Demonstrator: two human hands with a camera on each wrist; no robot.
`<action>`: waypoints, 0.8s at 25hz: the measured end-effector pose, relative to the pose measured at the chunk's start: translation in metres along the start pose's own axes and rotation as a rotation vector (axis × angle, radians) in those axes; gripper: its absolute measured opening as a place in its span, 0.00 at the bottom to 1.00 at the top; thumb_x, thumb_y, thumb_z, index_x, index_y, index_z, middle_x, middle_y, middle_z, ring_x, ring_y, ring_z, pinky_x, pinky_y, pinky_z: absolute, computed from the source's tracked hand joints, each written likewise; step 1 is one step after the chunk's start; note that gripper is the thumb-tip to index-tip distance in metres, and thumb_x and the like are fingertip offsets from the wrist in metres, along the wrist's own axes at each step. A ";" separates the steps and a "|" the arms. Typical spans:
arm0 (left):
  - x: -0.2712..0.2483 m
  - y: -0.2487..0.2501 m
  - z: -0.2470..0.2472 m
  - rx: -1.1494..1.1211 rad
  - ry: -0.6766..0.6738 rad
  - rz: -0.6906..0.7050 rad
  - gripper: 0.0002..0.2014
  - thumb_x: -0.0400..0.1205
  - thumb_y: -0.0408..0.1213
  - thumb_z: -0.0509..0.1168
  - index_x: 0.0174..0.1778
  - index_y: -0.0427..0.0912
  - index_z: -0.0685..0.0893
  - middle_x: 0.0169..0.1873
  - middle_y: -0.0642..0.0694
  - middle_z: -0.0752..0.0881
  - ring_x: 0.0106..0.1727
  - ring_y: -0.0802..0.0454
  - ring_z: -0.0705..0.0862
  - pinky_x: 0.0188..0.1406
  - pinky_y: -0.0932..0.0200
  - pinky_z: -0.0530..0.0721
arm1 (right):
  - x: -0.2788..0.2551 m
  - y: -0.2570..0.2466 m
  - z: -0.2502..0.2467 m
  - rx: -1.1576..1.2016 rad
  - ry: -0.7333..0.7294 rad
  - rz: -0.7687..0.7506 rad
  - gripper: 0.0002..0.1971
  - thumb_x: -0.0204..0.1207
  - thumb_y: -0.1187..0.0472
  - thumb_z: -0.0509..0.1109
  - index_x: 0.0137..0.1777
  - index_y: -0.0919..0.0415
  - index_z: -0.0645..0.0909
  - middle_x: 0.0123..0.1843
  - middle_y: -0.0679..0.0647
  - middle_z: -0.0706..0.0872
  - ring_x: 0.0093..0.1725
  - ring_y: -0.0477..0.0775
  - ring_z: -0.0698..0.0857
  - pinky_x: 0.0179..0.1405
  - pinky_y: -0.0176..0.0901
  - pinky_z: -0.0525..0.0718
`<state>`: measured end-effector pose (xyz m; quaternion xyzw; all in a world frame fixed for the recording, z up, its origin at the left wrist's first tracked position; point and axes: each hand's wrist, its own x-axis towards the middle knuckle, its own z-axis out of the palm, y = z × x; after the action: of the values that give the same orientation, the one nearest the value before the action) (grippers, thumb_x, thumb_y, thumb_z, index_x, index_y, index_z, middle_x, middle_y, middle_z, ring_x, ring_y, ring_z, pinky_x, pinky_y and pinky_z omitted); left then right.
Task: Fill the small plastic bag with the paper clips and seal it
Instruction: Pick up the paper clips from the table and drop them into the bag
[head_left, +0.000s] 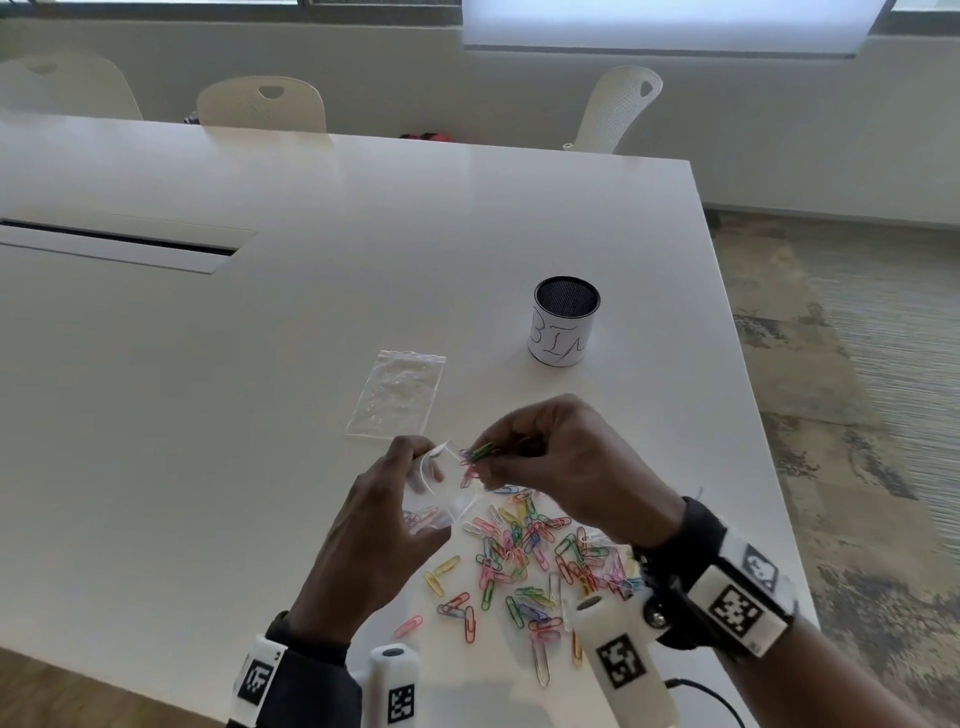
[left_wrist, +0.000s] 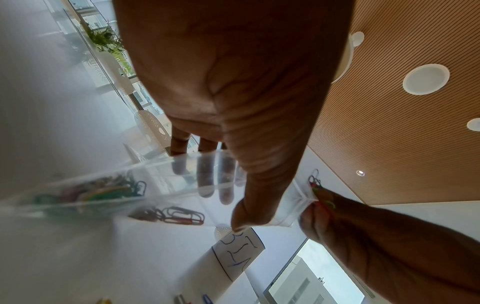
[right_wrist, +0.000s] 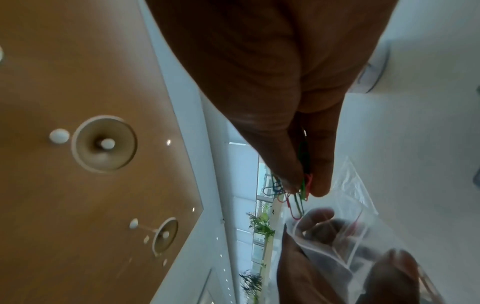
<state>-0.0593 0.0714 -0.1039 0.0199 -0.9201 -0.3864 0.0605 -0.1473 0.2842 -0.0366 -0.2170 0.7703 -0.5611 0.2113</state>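
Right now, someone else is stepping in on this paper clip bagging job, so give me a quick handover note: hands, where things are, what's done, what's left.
Left hand holds the small plastic bag open above the table; a few clips already lie in its bottom.
Right hand pinches a bunch of paper clips at the bag's mouth, not yet dropped in.
Most clips remain in a loose pile on the table under the right hand.
A spare flat bag and a mesh cup sit farther back, untouched.
Left to do: drop this bunch, load the pile, press the zip shut.
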 end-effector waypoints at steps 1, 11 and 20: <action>0.000 0.001 0.000 0.000 0.000 -0.003 0.30 0.74 0.42 0.84 0.64 0.64 0.74 0.53 0.60 0.87 0.52 0.55 0.89 0.45 0.50 0.93 | 0.004 -0.002 0.008 -0.066 0.010 -0.018 0.06 0.75 0.68 0.83 0.51 0.63 0.95 0.43 0.58 0.97 0.45 0.58 0.96 0.51 0.49 0.96; -0.001 0.000 0.001 -0.022 0.016 -0.011 0.27 0.76 0.34 0.81 0.64 0.58 0.77 0.48 0.60 0.88 0.50 0.60 0.88 0.43 0.59 0.89 | 0.019 -0.008 0.041 -0.411 -0.013 -0.095 0.08 0.78 0.66 0.80 0.56 0.58 0.94 0.52 0.51 0.97 0.46 0.42 0.94 0.41 0.27 0.84; -0.002 -0.005 -0.004 -0.037 0.017 0.009 0.28 0.76 0.41 0.83 0.65 0.63 0.75 0.56 0.62 0.84 0.57 0.52 0.87 0.51 0.48 0.93 | 0.025 0.007 -0.009 -0.425 0.153 -0.061 0.06 0.75 0.71 0.82 0.49 0.61 0.95 0.39 0.52 0.95 0.38 0.48 0.94 0.43 0.34 0.93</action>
<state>-0.0570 0.0649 -0.1048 0.0180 -0.9124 -0.4028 0.0706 -0.1732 0.2786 -0.0428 -0.2366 0.8780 -0.4073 0.0847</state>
